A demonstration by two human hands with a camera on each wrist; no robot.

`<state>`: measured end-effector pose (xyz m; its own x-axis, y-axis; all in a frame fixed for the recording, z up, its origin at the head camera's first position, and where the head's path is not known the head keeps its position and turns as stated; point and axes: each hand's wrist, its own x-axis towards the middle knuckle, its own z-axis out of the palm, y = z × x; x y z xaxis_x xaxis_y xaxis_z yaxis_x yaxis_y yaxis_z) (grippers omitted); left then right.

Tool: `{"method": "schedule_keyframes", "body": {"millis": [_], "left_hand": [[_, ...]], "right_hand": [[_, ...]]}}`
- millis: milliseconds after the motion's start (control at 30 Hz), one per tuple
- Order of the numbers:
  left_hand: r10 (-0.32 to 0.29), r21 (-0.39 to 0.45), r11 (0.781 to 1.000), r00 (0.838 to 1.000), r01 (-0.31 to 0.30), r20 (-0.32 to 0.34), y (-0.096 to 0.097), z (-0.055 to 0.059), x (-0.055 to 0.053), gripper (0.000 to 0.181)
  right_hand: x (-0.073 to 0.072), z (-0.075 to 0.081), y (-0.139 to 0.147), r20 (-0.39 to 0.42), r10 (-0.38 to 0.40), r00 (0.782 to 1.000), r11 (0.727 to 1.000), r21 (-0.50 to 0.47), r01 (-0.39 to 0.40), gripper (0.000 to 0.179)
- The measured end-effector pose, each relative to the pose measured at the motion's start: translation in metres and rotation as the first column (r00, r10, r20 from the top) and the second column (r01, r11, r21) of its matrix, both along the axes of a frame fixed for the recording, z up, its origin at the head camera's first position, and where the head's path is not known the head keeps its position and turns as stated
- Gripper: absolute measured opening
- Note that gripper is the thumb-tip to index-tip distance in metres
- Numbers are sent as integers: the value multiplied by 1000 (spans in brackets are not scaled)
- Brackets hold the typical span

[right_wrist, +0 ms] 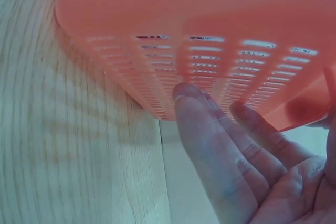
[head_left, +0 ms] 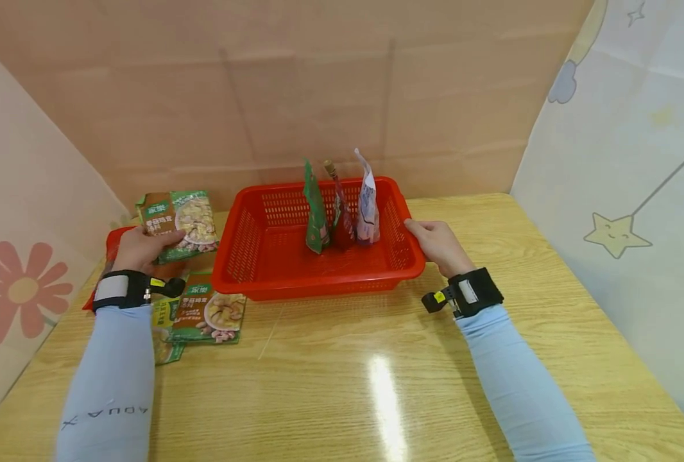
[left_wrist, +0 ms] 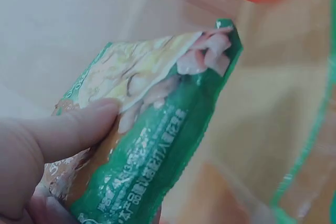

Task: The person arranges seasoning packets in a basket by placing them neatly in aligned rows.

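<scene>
My left hand (head_left: pixel 138 248) pinches a brown and green soup seasoning packet (head_left: pixel 194 221), raised left of the red plastic basket (head_left: pixel 319 282). In the left wrist view the thumb lies across the front of the packet (left_wrist: pixel 152 103), over its food picture. My right hand (head_left: pixel 437 245) grips the right rim of the basket. The right wrist view shows its fingers (right_wrist: pixel 210 140) under the rim, beside the slotted wall (right_wrist: pixel 121 3). Inside the basket stand a green packet (head_left: pixel 316 221), a dark red pouch (head_left: pixel 342 224) and a white packet (head_left: pixel 367 208), side by side.
Below my left hand lies another brown and green packet (head_left: pixel 212 321), overlapping a yellow and green packet (head_left: pixel 165 333). A red package (head_left: pixel 111 247) sits behind the left wrist. Paper-covered walls (head_left: pixel 319 83) enclose the wooden table (head_left: pixel 319 385) at the back and sides.
</scene>
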<state>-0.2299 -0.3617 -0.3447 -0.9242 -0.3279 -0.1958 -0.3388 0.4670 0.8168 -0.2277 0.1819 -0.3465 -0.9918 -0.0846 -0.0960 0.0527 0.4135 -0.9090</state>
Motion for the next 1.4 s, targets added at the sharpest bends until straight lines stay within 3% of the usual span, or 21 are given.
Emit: {"method": "schedule_keyframes", "body": {"millis": [100, 200, 267, 367, 433, 633, 767, 833, 933, 1133, 1267, 1400], "left_hand": [[105, 174, 980, 993, -95, -49, 3, 12, 7, 93], [194, 375, 917, 975, -139, -111, 10, 24, 12, 77], [211, 454, 885, 959, -105, -188, 16, 32, 18, 64], [213, 519, 855, 929, -28, -302, 27, 45, 27, 54], [203, 536, 844, 910, 25, -362, 35, 53, 33, 54], [161, 569, 809, 874, 150, -458, 64, 72, 47, 58], [102, 521, 823, 844, 226, -526, 88, 79, 51, 54], [70, 482, 840, 833, 247, -549, 100, 80, 51, 52], [25, 455, 844, 826, 284, -562, 117, 81, 49, 51], [-65, 427, 835, 832, 348, -552, 147, 77, 46, 46], [-115, 441, 801, 827, 405, -550, 162, 75, 47, 41], [-175, 435, 777, 820, 455, -546, 177, 72, 49, 40]], "right_hand": [[0, 0, 0, -2, 6, 1000, 1000, 1, -6, 54], [0, 0, 1, -10, 10, 1000, 1000, 0, -10, 54], [0, -1, 1, -16, 12, 1000, 1000, 0, -12, 54], [0, -1, 1, -22, 16, 1000, 1000, -1, -16, 54], [0, -1, 1, -18, 20, 1000, 1000, -1, -20, 54], [0, 0, 1, -12, 26, 1000, 1000, 5, -26, 54], [0, 1, 2, -16, 25, 1000, 1000, 12, -25, 54], [0, 2, 3, -7, 26, 1000, 1000, 13, -26, 54], [0, 2, 3, 4, 27, 1000, 1000, 12, -27, 55], [0, 4, 5, -9, 40, 999, 999, 25, -40, 57], [3, 12, 9, -27, 31, 999, 999, 45, -30, 57], [12, 29, 18, -85, -44, 995, 996, 68, 50, 58]]}}
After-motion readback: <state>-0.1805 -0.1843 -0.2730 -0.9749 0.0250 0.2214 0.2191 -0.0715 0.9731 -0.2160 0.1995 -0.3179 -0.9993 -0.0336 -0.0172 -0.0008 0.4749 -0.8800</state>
